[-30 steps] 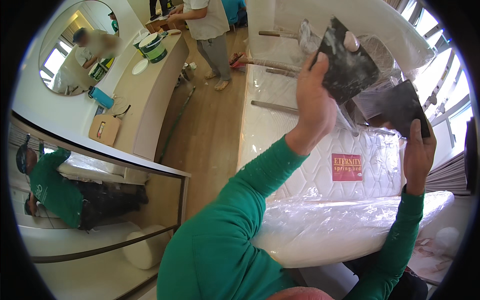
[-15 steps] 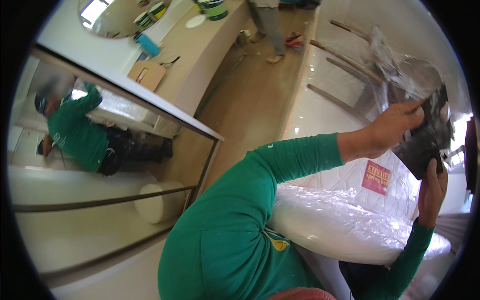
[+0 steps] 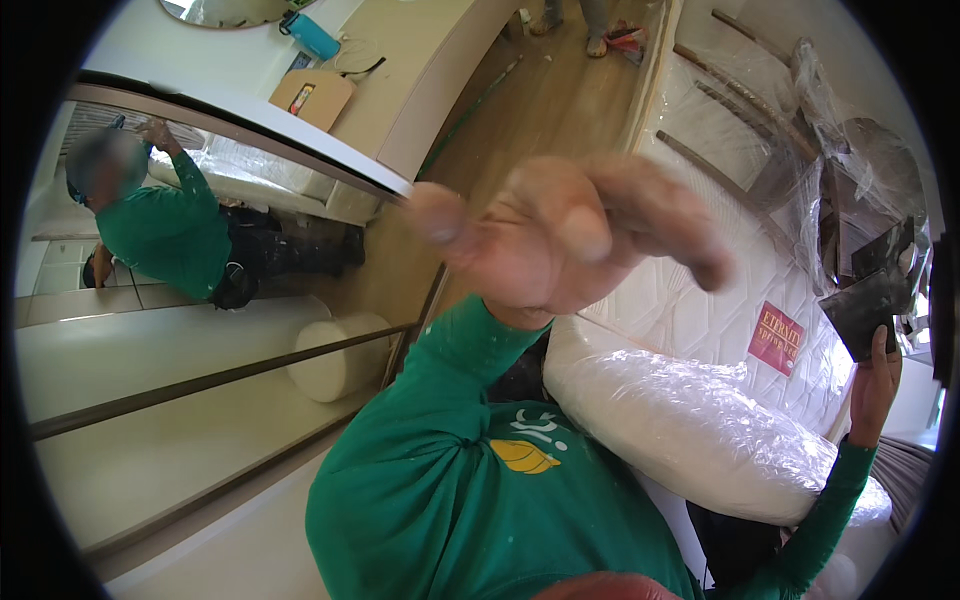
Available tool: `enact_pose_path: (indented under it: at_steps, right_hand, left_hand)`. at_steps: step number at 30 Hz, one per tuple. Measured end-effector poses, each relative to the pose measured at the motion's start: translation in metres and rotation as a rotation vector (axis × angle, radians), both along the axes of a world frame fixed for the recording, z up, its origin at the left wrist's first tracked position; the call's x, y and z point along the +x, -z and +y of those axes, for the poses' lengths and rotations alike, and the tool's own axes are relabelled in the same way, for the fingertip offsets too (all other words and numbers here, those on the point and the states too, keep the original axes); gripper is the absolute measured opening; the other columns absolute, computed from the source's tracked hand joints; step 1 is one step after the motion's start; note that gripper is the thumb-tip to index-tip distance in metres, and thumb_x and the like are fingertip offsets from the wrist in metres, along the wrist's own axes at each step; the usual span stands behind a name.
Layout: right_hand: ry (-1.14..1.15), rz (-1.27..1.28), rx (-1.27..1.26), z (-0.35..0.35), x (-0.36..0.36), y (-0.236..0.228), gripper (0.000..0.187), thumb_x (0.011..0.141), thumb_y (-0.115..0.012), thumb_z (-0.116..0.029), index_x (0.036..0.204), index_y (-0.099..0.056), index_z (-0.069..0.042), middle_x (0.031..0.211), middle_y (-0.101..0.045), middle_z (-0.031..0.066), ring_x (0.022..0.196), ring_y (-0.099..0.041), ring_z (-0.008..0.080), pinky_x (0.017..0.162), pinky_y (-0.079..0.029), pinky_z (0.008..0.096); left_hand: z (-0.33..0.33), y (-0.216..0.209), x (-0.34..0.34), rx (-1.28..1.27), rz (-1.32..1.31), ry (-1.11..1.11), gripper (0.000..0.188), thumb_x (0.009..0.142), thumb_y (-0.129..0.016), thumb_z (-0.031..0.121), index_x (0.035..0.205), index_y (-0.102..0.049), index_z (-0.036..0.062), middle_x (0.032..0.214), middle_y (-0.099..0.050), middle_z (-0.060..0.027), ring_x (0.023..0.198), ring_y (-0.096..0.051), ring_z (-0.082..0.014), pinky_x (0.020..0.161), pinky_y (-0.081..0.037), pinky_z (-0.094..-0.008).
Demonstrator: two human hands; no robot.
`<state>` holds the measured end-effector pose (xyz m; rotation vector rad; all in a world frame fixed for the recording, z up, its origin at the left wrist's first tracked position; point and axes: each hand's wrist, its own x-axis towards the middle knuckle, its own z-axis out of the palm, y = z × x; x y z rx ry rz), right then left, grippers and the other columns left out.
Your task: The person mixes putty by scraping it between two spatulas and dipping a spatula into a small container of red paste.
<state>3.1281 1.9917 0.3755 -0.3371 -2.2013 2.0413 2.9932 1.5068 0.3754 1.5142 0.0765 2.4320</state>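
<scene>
My left hand is raised close to the camera in mid-view, thumb and curled fingers apart, nothing visible in it. Slight motion blur softens its fingertips. At the far right my right hand grips a dark flat plate by its lower edge, thumb on its face. A second dark flat piece shows just above that plate; whether the two are joined I cannot tell. Behind them rests a plastic-wrapped white mattress with a red label.
A clear-wrapped white bundle lies between my arms. Wooden bars lean over the mattress. At left stands a mirrored panel with a dark frame. A counter carries a blue bottle and a wooden board. Another person's legs show beyond.
My left hand has let go of the dark plate and come back left, up close to the camera. The right hand keeps its hold on the plate. The view has shifted slightly.
</scene>
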Motion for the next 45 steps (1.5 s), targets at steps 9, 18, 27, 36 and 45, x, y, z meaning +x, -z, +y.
enact_pose_path:
  at_steps: [9, 18, 27, 36, 45]
  right_hand:
    - [0.147, -0.156, 0.337, -0.005, 0.011, -0.007, 0.034, 0.104, -0.059, -0.024, 0.122, -0.059, 0.004, 0.099, -0.063, 0.0015, 0.085, -0.054, 0.0067, 0.078, -0.043, 0.0233]
    - [0.181, 0.115, 0.181, -0.028, 0.002, -0.022, 0.032, 0.102, -0.063, -0.022, 0.123, -0.062, 0.002, 0.086, -0.056, -0.0048, 0.076, -0.045, 0.0038, 0.067, -0.036, 0.0214]
    - [0.237, 0.351, 0.245, -0.019, 0.008, -0.059, 0.036, 0.099, -0.065, -0.027, 0.114, -0.069, 0.005, 0.106, -0.07, 0.0057, 0.091, -0.06, 0.0113, 0.084, -0.047, 0.0275]
    - [-0.089, 0.198, -0.047, -0.032, 0.024, -0.079, 0.035, 0.1, -0.063, -0.021, 0.121, -0.065, 0.007, 0.104, -0.072, 0.0048, 0.095, -0.064, 0.0089, 0.089, -0.05, 0.025]
    - [0.224, 0.347, -0.091, -0.055, 0.017, -0.084, 0.031, 0.102, -0.055, -0.019, 0.123, -0.058, 0.004, 0.096, -0.072, 0.0123, 0.072, -0.071, 0.0195, 0.055, -0.056, 0.0308]
  left_hand:
    - [0.015, -0.01, 0.012, -0.134, -0.204, 0.007, 0.082, 0.1, -0.023, 0.071, 0.095, -0.073, 0.007, 0.089, -0.074, -0.015, 0.068, -0.065, -0.0232, 0.081, -0.054, -0.046]
    - [0.145, -0.041, 0.016, -0.006, -0.216, 0.265, 0.095, 0.096, -0.017, 0.076, 0.084, -0.067, -0.0038, 0.066, -0.061, -0.0164, 0.052, -0.061, -0.025, 0.067, -0.05, -0.0432]
    - [0.304, -0.029, 0.017, -0.564, -0.403, -0.342, 0.046, 0.106, -0.046, 0.038, 0.138, -0.051, 0.0052, 0.135, -0.057, -0.0068, 0.118, -0.054, -0.0172, 0.103, -0.039, -0.0365]
    - [0.3, -0.02, 0.042, -0.592, -0.392, 0.009, 0.042, 0.108, -0.048, 0.03, 0.138, -0.049, 0.0011, 0.132, -0.059, -0.0083, 0.122, -0.055, -0.0183, 0.105, -0.043, -0.0353]
    - [0.29, -0.019, 0.037, -0.478, -0.413, -0.258, 0.044, 0.105, -0.052, 0.018, 0.143, -0.043, -0.0013, 0.131, -0.06, -0.0104, 0.117, -0.061, -0.0195, 0.102, -0.048, -0.0335]
